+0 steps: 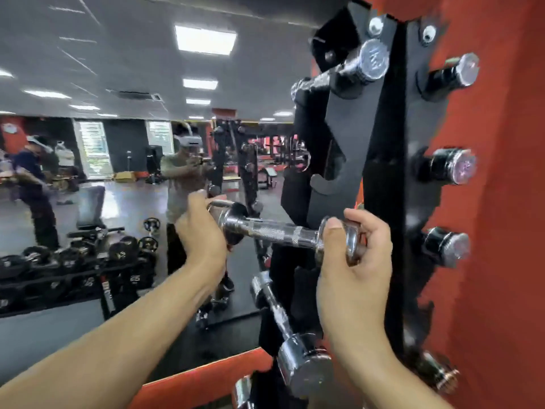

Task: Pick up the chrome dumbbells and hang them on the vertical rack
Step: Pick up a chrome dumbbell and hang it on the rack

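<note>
The chrome dumbbell (277, 233) hangs in the air, held level in front of the vertical rack (380, 160), its long axis running left to right and slightly toward the rack face. Both hands are on it, one at each end: the left hand (203, 231) is wrapped around the far-left head, the right hand (354, 255) is clenched over the right head, thumb on top, fingers curled behind. The knurled handle between them is bare, and that is the part that has to drop into a slot. The open hooked cradle (327, 184) sits just above and behind the handle, nearer the right hand's end, so by my reading the bar needs a lift and a push inward, right side leading. Above, another chrome dumbbell (351, 69) is already seated; below, a third chrome dumbbell (283, 329) angles out of the rack near the right wrist. To the left, a mirror (118, 187) reflects the gym floor.
</note>
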Tool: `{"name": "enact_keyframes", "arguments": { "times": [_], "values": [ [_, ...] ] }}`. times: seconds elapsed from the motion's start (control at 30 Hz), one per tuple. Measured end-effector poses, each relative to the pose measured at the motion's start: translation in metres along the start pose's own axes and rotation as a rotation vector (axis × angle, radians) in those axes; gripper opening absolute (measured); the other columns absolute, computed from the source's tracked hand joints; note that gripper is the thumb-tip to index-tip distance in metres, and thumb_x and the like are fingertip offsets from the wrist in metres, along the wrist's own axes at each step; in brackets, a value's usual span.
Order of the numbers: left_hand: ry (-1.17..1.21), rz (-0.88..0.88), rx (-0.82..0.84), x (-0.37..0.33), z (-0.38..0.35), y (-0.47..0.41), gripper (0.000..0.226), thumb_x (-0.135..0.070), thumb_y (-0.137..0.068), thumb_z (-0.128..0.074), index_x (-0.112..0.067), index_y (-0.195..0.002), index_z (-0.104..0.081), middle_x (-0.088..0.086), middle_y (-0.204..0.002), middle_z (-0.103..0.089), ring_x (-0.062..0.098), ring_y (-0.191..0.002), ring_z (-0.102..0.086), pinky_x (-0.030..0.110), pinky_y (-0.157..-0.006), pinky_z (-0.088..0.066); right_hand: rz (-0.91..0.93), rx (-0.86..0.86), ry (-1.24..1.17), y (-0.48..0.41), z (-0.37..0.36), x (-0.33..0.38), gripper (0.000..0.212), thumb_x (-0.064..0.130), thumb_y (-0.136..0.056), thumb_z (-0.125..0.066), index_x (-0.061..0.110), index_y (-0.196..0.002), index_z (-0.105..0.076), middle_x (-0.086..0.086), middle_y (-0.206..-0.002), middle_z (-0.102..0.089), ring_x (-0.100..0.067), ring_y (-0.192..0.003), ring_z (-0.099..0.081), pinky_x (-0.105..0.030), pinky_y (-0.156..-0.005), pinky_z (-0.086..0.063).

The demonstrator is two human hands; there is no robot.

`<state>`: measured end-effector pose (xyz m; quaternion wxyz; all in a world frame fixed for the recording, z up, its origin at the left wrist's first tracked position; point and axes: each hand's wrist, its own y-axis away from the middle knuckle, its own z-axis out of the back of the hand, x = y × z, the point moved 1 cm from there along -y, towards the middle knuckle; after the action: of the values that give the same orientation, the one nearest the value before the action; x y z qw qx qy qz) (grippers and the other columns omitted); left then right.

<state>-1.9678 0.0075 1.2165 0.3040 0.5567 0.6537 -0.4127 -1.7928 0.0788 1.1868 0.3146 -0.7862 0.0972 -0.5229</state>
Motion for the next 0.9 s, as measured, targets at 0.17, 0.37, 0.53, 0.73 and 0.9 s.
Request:
{"name": "enact_keyframes", "arguments": {
  "times": [0.17,0.37,0.53,0.73,0.9],
  "values": [
    [0.009,0.203,0.190,0.030,-0.010,-0.046,0.065,-0.069,-0.067,-0.052,-0.010,-0.083,-0.074,0.013,-0.083,-0.065,0.032,-0.075,-0.060,0.054,-0.072,-0.051,-0.036,-0.100,0.145,0.025,-0.036,0.010,0.017,0.027,-0.104,-0.058,0.043,-0.105,-0.054,0.004,-0.127,-0.049,0.011,-0.099,-0.051,-0.001,-0.082,-0.038],
    [-0.061,0.312,0.411,0.049,-0.047,-0.044,0.069,-0.074,-0.064,-0.044,-0.011,-0.080,-0.066,0.010,-0.068,-0.058,0.027,-0.062,-0.054,0.041,-0.068,-0.045,-0.085,-0.233,0.281,0.029,-0.041,0.008,0.015,0.028,-0.107,-0.050,0.043,-0.107,-0.052,0.010,-0.125,-0.044,0.012,-0.098,-0.049,0.004,-0.073,-0.034],
    [-0.138,0.265,0.597,0.079,-0.072,-0.049,0.075,-0.075,-0.085,-0.042,-0.004,-0.087,-0.067,0.014,-0.074,-0.069,0.033,-0.068,-0.065,0.046,-0.076,-0.054,-0.186,-0.253,0.364,0.035,-0.040,-0.007,0.017,0.031,-0.108,-0.045,0.048,-0.109,-0.049,0.011,-0.133,-0.036,0.003,-0.111,-0.049,0.004,-0.075,-0.033],
    [-0.165,0.207,0.630,0.102,-0.073,-0.055,0.034,-0.042,-0.099,-0.046,-0.023,-0.071,-0.044,-0.005,-0.069,-0.038,0.016,-0.065,-0.039,0.038,-0.065,-0.033,-0.229,-0.147,0.431,0.042,-0.044,-0.020,0.021,0.038,-0.107,-0.043,0.059,-0.107,-0.042,0.028,-0.131,-0.025,-0.005,-0.127,-0.042,-0.013,-0.090,-0.034],
    [-0.314,-0.024,0.772,0.095,-0.066,-0.068,0.041,-0.038,-0.096,-0.051,-0.017,-0.060,-0.048,-0.004,-0.060,-0.048,0.020,-0.061,-0.044,0.037,-0.065,-0.036,-0.288,-0.218,0.458,0.021,-0.037,-0.007,0.007,0.040,-0.101,-0.054,0.045,-0.103,-0.052,0.014,-0.119,-0.045,-0.012,-0.108,-0.053,-0.021,-0.093,-0.043]
  ]
}}
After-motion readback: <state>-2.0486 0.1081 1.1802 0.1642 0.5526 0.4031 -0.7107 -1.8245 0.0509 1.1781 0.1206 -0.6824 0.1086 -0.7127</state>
